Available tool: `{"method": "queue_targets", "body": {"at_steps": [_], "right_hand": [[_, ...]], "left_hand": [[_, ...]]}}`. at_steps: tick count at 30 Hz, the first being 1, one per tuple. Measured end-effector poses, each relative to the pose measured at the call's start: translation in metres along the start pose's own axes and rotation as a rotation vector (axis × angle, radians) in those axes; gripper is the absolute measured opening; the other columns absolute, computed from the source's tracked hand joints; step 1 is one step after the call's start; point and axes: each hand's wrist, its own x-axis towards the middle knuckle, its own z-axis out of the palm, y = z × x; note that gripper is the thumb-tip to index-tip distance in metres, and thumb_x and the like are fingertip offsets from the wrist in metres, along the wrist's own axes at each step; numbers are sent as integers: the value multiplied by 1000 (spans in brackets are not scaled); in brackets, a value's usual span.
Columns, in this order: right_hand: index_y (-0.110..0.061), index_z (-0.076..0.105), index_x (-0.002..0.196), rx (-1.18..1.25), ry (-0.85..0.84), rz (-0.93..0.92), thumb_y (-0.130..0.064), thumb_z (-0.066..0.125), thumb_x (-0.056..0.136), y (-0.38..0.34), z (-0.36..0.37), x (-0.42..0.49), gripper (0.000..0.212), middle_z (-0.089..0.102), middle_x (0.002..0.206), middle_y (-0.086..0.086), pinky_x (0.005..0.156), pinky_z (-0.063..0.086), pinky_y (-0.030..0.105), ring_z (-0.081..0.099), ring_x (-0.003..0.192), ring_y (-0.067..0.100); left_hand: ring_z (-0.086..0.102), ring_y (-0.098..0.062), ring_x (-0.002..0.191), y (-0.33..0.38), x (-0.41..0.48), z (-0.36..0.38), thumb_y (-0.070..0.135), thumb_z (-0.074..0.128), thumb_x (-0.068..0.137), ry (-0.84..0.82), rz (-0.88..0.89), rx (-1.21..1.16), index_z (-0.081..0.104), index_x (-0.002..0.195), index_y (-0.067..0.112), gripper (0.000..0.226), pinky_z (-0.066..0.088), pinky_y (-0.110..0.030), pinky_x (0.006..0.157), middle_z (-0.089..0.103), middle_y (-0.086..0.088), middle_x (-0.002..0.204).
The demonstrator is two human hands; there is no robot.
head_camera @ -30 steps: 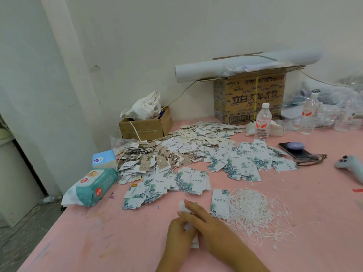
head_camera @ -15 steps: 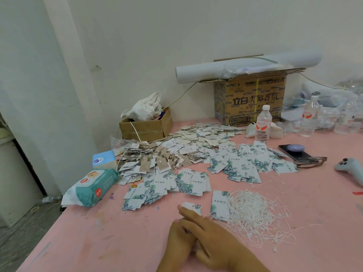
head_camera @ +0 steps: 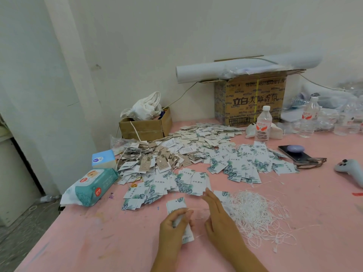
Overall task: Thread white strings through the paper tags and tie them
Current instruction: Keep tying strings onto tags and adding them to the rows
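Left hand (head_camera: 174, 227) gripping paper tag (head_camera: 175, 205), string pile (head_camera: 257, 213)

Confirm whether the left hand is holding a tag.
Yes, the left hand grips a leaf-printed tag, fingers curled round it.

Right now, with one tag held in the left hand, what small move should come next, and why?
Probably pull the white string on through with the right hand. The left hand grips a paper tag, and a short length of string runs from it toward the right hand. No knot shows yet; whether the right hand pinches the string is unclear.
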Motion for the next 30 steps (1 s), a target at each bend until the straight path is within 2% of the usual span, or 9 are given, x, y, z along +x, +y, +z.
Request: {"method": "queue_targets", "body": {"at_steps": [4,9,11,15,17,19,23,27,30], "right_hand": [[-26,29,141,-91,16,89,-7,41,90,6,3,2,56,10,156,-14,66,30,5,51,118,10],[-16,50,126,-120,104,59,5,53,80,0,-3,3,51,47,133,0,93,40,18,51,118,16],[-10,62,113,-143,180,-21,13,66,67,-3,-6,3,52,61,117,4,91,49,27,60,107,21],[-23,58,127,-186,16,-132,-15,63,89,-3,-4,3,39,60,118,-9,98,37,21,51,114,8],[-27,68,112,-259,-3,-98,-23,61,89,-1,-3,5,25,66,104,-12,92,36,23,55,108,11],[-26,75,85,-298,24,-68,-21,73,79,0,-4,6,8,69,82,-13,77,40,25,63,86,16],[-31,67,61,-372,61,-73,-10,95,35,1,-5,7,44,61,59,-22,57,37,17,58,57,7],[-26,70,66,-346,120,14,1,92,28,6,-4,7,52,65,62,-16,61,38,16,61,57,12],[-22,73,100,-305,211,210,1,82,62,9,-7,8,46,71,83,-6,70,46,33,63,82,20]], "left_hand": [[60,-17,53,4,1,-6,20,75,67,21,-20,-139,76,87,5,25,52,-25,49,63,-15,64],[63,-16,56,8,-1,-6,15,72,71,48,-16,-199,76,81,8,13,55,-25,52,72,-12,77],[63,-19,56,7,-2,-4,16,75,69,42,-15,-176,75,82,6,16,55,-27,51,73,-14,82],[65,-22,54,7,-4,-1,19,80,62,3,-3,-70,75,77,11,18,55,-28,50,73,-16,75],[65,-20,55,7,-3,-2,18,78,65,9,2,-98,75,75,12,12,55,-27,50,73,-13,76],[64,-19,58,6,0,-4,14,72,73,49,-10,-185,73,82,8,11,56,-26,53,74,-10,83],[65,-14,64,2,4,-11,8,56,92,95,-45,-347,66,96,2,12,58,-23,57,72,-4,87],[65,-15,74,0,9,-16,12,53,96,181,-79,-474,67,102,6,16,58,-24,63,73,-3,95],[68,-13,66,-1,10,-17,11,54,95,187,-81,-505,68,101,8,15,58,-23,57,75,-5,91]]}}
